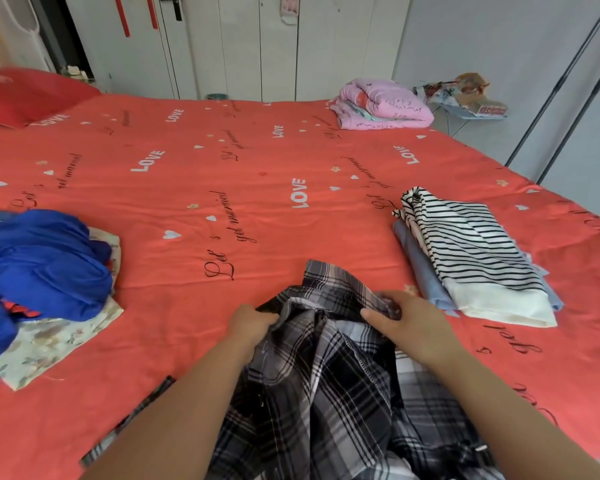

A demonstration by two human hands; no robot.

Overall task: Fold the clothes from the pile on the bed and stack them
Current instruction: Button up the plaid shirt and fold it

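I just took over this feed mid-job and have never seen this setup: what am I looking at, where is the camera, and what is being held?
No machine: a person's bare hands, filmed by one head-worn wide-angle camera looking down. The left hand and right hand both grip a plaid shirt near its collar on the red bed. A loose blue pile lies left, a folded stack topped with stripes right, a pink quilt far back.

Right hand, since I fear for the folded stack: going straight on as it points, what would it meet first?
The right hand points forward-left: likely the plaid shirt it grips, then bedsheet, not the folded stack.
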